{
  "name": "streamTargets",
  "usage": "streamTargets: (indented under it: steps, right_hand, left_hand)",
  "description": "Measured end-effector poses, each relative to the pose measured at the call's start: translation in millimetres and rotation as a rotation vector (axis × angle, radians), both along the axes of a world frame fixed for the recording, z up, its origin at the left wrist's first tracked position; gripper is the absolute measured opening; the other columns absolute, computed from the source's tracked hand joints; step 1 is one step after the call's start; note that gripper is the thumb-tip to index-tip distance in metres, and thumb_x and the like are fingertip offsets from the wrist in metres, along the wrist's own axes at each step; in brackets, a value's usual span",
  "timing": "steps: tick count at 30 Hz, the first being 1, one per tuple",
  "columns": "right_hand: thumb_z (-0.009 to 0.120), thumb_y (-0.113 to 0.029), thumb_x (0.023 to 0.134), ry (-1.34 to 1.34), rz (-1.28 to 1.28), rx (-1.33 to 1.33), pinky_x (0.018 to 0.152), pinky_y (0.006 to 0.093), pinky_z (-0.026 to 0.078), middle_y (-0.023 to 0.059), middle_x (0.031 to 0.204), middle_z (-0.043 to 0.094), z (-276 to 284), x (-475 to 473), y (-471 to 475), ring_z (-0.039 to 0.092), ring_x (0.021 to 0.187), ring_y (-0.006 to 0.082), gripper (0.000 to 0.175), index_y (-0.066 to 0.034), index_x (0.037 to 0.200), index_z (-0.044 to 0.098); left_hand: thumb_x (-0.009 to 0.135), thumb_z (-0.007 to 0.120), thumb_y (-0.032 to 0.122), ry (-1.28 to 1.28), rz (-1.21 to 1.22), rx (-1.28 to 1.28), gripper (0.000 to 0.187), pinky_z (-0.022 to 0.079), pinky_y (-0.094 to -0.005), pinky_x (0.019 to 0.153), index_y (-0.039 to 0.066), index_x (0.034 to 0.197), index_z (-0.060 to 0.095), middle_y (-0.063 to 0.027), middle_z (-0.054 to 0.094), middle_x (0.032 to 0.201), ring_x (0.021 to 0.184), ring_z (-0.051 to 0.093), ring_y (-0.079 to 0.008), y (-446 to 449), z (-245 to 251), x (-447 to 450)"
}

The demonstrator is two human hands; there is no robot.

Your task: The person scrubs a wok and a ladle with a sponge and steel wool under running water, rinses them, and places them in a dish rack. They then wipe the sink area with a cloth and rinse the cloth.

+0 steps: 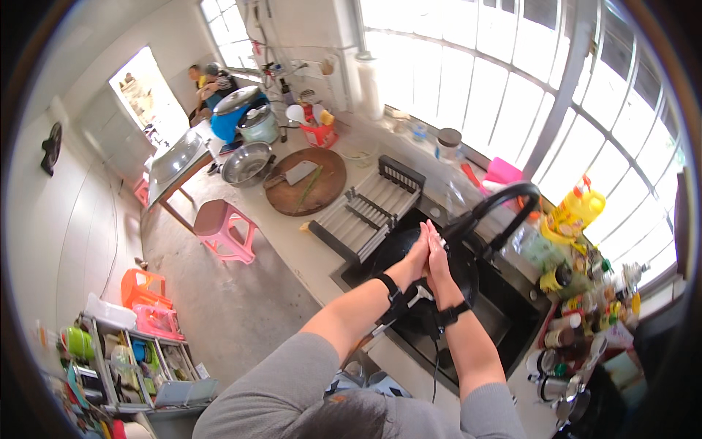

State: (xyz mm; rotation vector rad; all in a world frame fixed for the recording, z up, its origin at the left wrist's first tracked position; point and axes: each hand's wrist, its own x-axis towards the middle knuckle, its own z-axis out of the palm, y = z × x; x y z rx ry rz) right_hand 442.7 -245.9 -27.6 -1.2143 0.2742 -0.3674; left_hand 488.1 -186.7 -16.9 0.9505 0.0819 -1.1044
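Observation:
My left hand (418,255) and my right hand (437,258) are pressed palm to palm over the black sink (496,313), fingers pointing away from me. Neither is seen to hold anything. A black wok-like pan (469,280) sits in the sink beneath them. The black faucet (513,192) arches just to the right of my fingertips. Left of the hands, a metal dish rack (362,214) lies across the sink's edge. Farther left, a cleaver (300,173) and a green vegetable stalk (310,185) rest on a round wooden cutting board (329,189).
A steel bowl (247,164) and a lidded pot (258,125) stand beyond the board. A yellow detergent bottle (581,208) and several condiment bottles (559,324) crowd the right. A pink stool (225,230) stands on the floor. Two people sit near the far doorway.

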Motion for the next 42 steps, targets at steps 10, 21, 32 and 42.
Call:
streamTargets:
  steps: [10,21,32,42]
  right_hand:
    - [0.038,-0.037,0.107,0.196,-0.097,0.094,0.117,0.0330,0.023,0.0057,0.156,0.037,27,-4,-12,0.034,0.142,0.0202,0.056,-0.0067,0.153,0.033]
    - [0.040,-0.054,0.102,0.081,-0.054,0.462,0.090,0.0393,0.053,0.0064,0.124,0.061,-1,-32,-24,0.062,0.110,0.0238,0.055,-0.0092,0.131,0.052]
    - [0.067,-0.026,0.096,0.219,-0.332,0.066,0.072,0.0268,0.051,0.0019,0.099,0.068,-27,34,-32,0.061,0.085,0.0105,0.022,-0.0062,0.104,0.070]
    - [0.053,-0.014,0.098,0.020,0.033,-0.465,0.101,0.0316,0.046,0.0141,0.119,0.068,0,-59,-32,0.062,0.113,0.0200,0.033,0.0042,0.124,0.063]
  left_hand:
    - [0.091,0.037,0.076,-0.054,0.009,0.005,0.066,0.052,-0.0473,0.073,0.032,0.139,0.047,-0.0069,0.065,0.097,0.090,0.063,-0.0245,-14,-12,-1]
    - [0.091,0.060,0.019,-1.546,0.149,0.218,0.017,0.051,-0.0367,0.066,0.005,0.092,0.069,-0.0148,0.068,0.080,0.074,0.066,-0.0266,-44,-53,2]
    - [0.097,0.063,0.031,-0.623,0.295,0.248,0.033,0.054,-0.0341,0.079,0.014,0.125,0.065,-0.0029,0.071,0.108,0.099,0.066,-0.0131,19,10,-13]
    - [0.096,0.061,0.030,0.002,0.062,-0.165,0.018,0.053,-0.0368,0.055,0.014,0.090,0.058,-0.0032,0.060,0.075,0.067,0.063,-0.0194,-2,-12,21]
